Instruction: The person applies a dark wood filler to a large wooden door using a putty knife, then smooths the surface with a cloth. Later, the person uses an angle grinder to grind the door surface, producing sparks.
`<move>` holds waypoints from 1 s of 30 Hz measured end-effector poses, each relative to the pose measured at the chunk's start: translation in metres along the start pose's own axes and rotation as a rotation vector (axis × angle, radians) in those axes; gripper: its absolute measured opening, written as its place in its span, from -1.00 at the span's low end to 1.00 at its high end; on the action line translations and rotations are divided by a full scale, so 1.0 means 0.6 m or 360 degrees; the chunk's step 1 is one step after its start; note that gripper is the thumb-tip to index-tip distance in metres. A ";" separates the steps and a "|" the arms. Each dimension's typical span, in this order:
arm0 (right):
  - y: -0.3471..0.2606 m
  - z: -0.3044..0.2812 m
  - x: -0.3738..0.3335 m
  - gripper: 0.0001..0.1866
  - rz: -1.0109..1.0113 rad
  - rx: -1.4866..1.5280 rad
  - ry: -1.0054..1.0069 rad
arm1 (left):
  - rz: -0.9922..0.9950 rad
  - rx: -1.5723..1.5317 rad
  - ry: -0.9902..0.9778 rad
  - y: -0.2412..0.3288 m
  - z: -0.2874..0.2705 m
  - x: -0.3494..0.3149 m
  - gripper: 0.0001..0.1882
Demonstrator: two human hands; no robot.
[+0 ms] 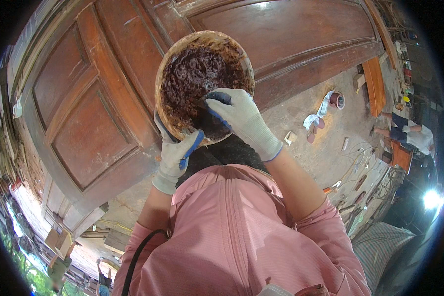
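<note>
A round, pale-rimmed bucket [250, 66] stands in front of me, its inner wall smeared with brown. Thick, dark brown paste [190, 71] fills much of it. My left hand [173, 157], in a white glove with blue coating, is closed on the near left part of the rim. In a matching glove, my right hand [244, 118] reaches over the right side of the bucket. Its fingers are closed round a dark, flat scraper-like tool [200, 104] that touches the paste. Most of this tool is hidden by the hand and blends into the paste, so its exact kind is unclear.
Brown panelled wooden doors [91, 133] lie left of and beyond the bucket. On the floor at right are a roll of abrasive strip [336, 100], an orange-brown board [374, 86] and cables. Another person [414, 135] is at the far right.
</note>
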State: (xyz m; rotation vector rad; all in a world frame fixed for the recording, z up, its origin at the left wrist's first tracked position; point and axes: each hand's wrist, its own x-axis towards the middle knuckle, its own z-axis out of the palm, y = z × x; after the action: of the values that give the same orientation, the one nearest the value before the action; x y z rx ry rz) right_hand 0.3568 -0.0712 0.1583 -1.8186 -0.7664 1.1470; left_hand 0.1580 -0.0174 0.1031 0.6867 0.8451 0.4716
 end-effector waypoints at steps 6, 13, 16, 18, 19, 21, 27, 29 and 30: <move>0.015 -0.011 0.009 -0.73 -0.0056 0.0095 -0.0149 | 0.0484 0.1022 -0.0134 -0.050 -0.062 0.009 -0.44; 0.028 -0.019 0.015 -0.71 0.0086 0.0463 -0.0192 | 0.1279 0.1730 -0.0414 -0.021 -0.054 0.010 -0.44; -0.002 -0.035 0.002 -0.73 0.0270 0.0588 -0.0261 | 0.0989 0.1351 -0.0277 -0.013 -0.043 0.007 -0.43; -0.022 -0.056 -0.012 -0.76 0.0460 0.0690 -0.0361 | 0.0537 0.0691 -0.0015 -0.036 -0.038 0.003 -0.46; -0.022 -0.066 -0.016 -0.75 0.0425 0.0736 -0.0295 | 0.0439 0.0567 0.0059 -0.047 -0.042 0.006 -0.48; -0.020 -0.088 -0.014 -0.73 0.0357 0.0824 -0.0148 | 0.0589 0.0755 0.0025 -0.050 -0.085 0.027 -0.54; 0.083 -0.166 -0.012 -0.71 0.0148 0.0328 0.0244 | 0.0319 -0.0560 0.0181 -0.016 -0.126 0.132 -0.59; 0.127 -0.173 -0.013 -0.71 0.0090 -0.0012 0.0235 | 0.0334 -0.0587 0.0239 0.005 -0.099 0.165 -0.57; 0.152 -0.171 -0.013 -0.72 -0.0052 -0.0270 0.0229 | 0.0381 -0.0573 0.0267 0.013 -0.088 0.175 -0.56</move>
State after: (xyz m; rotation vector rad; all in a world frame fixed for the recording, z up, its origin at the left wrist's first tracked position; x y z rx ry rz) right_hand 0.4534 -0.1532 0.1054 -1.9973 -0.8270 0.9423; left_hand 0.1763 0.0729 0.0296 0.4192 0.8099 0.8834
